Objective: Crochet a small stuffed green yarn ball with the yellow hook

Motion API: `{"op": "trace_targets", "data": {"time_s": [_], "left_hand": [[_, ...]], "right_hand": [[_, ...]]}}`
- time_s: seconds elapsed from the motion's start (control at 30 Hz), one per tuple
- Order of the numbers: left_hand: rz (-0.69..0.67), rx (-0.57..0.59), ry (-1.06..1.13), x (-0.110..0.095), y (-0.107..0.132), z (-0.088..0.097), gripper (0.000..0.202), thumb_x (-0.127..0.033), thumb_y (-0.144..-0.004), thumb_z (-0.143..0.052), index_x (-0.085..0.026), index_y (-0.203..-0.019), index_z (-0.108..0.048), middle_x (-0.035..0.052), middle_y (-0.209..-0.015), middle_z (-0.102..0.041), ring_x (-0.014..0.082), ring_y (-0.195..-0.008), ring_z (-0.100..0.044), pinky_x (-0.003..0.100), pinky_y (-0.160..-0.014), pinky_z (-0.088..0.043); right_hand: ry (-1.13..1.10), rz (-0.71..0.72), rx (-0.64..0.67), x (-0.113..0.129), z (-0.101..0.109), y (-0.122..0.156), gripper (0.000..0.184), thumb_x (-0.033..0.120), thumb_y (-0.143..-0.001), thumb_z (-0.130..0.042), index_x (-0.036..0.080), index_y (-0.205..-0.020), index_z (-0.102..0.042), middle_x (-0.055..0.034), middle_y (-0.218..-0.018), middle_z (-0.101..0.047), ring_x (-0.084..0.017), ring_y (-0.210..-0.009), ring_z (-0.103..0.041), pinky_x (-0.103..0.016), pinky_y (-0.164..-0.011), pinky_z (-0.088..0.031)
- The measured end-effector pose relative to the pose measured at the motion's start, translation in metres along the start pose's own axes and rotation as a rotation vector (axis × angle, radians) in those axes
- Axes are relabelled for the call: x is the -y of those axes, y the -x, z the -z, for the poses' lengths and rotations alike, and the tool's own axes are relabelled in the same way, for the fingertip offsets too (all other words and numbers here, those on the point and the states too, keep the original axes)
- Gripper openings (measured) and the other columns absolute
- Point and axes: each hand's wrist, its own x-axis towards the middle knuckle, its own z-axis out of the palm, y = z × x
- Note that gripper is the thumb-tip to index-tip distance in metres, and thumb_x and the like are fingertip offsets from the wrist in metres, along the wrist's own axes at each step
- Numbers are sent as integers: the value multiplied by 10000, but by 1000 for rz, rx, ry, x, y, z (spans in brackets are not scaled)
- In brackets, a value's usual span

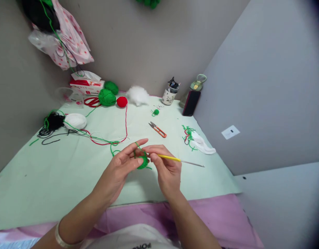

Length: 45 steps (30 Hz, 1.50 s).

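My left hand (123,164) pinches a small green crocheted piece (143,162) over the pale green table cover (71,173), with its forefinger stretched out and green yarn (114,148) looped over it. My right hand (166,169) is closed on a crochet hook (180,160) with a yellow grip and a metal shaft pointing right; its tip end meets the green piece. The green yarn trails left across the table towards the back.
Orange snips (157,129) lie behind my hands. At the back stand green yarn balls (106,97), a red ball (122,101), white stuffing (137,95), a tissue box (86,86), a jar (170,94). White (75,121) and black yarn (54,121) sit left; yarn scraps (193,138) right.
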Motion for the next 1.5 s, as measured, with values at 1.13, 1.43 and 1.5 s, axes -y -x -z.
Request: {"op": "trace_targets", "data": {"time_s": [1.13, 1.43, 1.5], "left_hand": [[-40, -81, 23, 1, -5, -4, 508, -276, -812, -810, -310, -1305, -692, -30, -816, -625, 107, -779, -519, 222, -782, -418], [22, -93, 184, 6, -11, -1, 420, -290, -810, -813, -223, -1218, -740, 6, -844, -692, 135, -857, -607, 239, -823, -454], [91, -58, 213, 4, -12, 3, 391, -288, -811, -808, -208, -1191, -757, 24, -880, -706, 137, -827, -609, 247, -793, -460]], "right_hand": [[-100, 1, -24, -1, 3, -3, 172, 206, -972, -613, 257, -964, -777, -41, -921, -737, -172, -826, -678, -329, -710, -556], [531, 452, 54, -7, 1, 5, 328, 96, -941, -608, 300, -1158, -743, -80, -1115, -749, -208, -962, -697, -365, -790, -591], [385, 338, 12, -5, 4, 3, 287, 104, -949, -600, 282, -1115, -752, -68, -1027, -753, -194, -896, -696, -353, -756, -589]]}}
